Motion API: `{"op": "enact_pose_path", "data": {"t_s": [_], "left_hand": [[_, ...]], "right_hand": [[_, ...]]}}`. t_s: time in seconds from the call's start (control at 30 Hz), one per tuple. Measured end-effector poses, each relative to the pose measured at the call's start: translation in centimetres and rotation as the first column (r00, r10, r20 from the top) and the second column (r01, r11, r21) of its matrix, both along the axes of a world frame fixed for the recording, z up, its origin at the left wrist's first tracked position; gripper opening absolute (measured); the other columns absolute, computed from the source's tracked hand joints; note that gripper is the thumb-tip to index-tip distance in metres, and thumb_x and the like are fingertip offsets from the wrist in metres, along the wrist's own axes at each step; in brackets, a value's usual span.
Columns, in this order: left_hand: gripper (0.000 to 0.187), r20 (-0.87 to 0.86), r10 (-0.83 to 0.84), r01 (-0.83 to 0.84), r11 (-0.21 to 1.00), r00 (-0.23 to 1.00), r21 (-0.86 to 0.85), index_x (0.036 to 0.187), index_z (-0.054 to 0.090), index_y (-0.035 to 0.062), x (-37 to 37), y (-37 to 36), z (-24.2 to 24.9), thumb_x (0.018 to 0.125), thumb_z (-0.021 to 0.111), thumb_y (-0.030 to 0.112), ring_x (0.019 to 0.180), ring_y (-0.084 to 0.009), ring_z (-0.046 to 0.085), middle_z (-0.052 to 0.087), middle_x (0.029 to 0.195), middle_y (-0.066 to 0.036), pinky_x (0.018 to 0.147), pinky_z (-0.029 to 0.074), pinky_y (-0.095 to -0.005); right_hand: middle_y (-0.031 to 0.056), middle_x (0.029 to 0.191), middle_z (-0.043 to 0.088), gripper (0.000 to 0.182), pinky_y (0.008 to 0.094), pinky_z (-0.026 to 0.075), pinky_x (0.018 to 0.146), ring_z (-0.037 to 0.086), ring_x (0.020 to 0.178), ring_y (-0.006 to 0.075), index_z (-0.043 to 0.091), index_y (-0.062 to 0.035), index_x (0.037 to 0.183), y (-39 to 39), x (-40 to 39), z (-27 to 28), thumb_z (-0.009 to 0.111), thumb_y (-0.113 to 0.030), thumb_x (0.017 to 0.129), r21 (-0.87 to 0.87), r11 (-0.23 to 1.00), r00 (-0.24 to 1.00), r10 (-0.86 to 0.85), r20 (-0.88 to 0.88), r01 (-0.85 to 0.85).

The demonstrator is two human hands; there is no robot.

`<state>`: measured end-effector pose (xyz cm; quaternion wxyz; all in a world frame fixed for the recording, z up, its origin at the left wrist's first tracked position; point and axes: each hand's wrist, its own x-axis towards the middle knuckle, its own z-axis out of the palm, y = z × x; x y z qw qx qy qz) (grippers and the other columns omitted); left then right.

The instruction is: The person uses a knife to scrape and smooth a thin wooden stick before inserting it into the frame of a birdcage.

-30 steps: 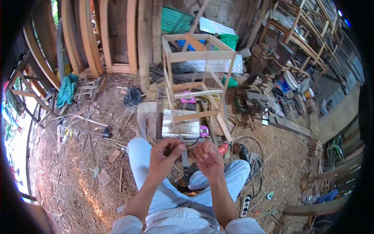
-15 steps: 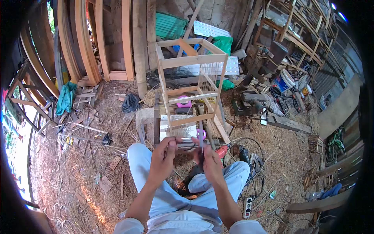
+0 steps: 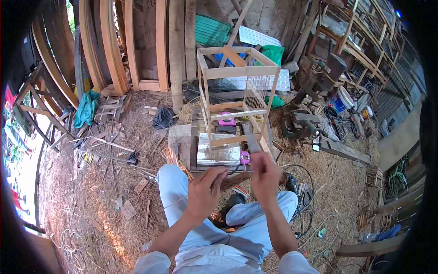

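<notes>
My left hand is closed above my left knee, its thumb and fingers pinching a thin dark strip that runs to the right. Motion smears my right hand, which is closed round the hidden handle of a knife; its greyish blade is a blur pointing up and away. Just beyond both hands stands a small upright wooden frame, with thin vertical strands strung on its right side. A pale, worn board lies at the frame's foot, and a pink tape roll is beside it.
Another pink object lies inside the frame's base. A black cable curls by my right knee. Wood scraps and shavings cover the ground. Curved timbers lean at the back left; a white bucket and tools lie to the right.
My right hand has moved up, forward and away from my left hand, taking the knife with it. The whole view has shifted slightly, so the surroundings sit further right.
</notes>
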<state>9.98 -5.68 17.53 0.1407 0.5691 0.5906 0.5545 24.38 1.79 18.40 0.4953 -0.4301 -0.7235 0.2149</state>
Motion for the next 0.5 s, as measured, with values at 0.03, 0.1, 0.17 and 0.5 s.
{"op": "enact_pose_path", "data": {"t_s": [0.03, 0.1, 0.17, 0.5], "left_hand": [[0.012, -0.044, -0.001, 0.002, 1.000, 0.999, 0.027, 0.094, 0.061, 0.0015, 0.1, 0.1, 0.0, 0.084, 0.056, -0.003, 0.070, -0.0184, 0.063, 0.066, 0.083, -0.011, 0.063, 0.049, -0.0282], [0.012, 0.019, -0.028, 0.029, 0.998, 0.999, -0.048, 0.095, 0.060, 0.0017, -0.3, 0.3, 0.1, 0.084, 0.057, -0.003, 0.074, -0.0226, 0.065, 0.066, 0.084, -0.013, 0.064, 0.049, -0.0292], [0.013, 0.013, -0.050, 0.050, 0.998, 0.999, 0.024, 0.095, 0.060, 0.0016, -0.3, 0.2, 0.0, 0.083, 0.057, -0.004, 0.076, -0.0259, 0.066, 0.065, 0.083, -0.014, 0.064, 0.050, -0.0306], [0.012, -0.092, 0.112, -0.109, 0.993, 0.989, 0.042, 0.092, 0.058, 0.0027, -0.8, 0.2, -0.5, 0.080, 0.061, -0.001, 0.072, -0.0302, 0.064, 0.064, 0.079, -0.012, 0.060, 0.050, -0.0347]], "right_hand": [[0.0080, 0.070, 0.059, 0.010, 0.0272, 0.043, 0.051, 0.057, 0.055, 0.0150, 0.058, -0.0031, 0.092, -0.5, -0.2, -0.4, 0.053, 0.002, 0.085, 0.000, 1.000, 1.000, 0.003, 0.003, -0.003], [0.0088, 0.068, 0.059, 0.010, 0.0270, 0.043, 0.050, 0.058, 0.055, 0.0168, 0.058, -0.0029, 0.091, -1.0, -0.6, -1.1, 0.054, 0.002, 0.084, 0.008, 0.993, 0.993, 0.120, -0.022, -0.120], [0.0111, 0.068, 0.059, 0.009, 0.0285, 0.043, 0.050, 0.059, 0.055, 0.0210, 0.058, -0.0032, 0.091, -1.0, -0.4, -0.9, 0.055, 0.001, 0.083, -0.063, 0.997, 0.997, 0.036, -0.062, -0.040], [0.0165, 0.071, 0.061, 0.005, 0.0355, 0.045, 0.053, 0.062, 0.062, 0.0318, 0.058, -0.0029, 0.089, -1.0, -1.3, -1.8, 0.055, -0.005, 0.087, -0.047, 0.997, 0.998, 0.062, -0.022, -0.063]]}}
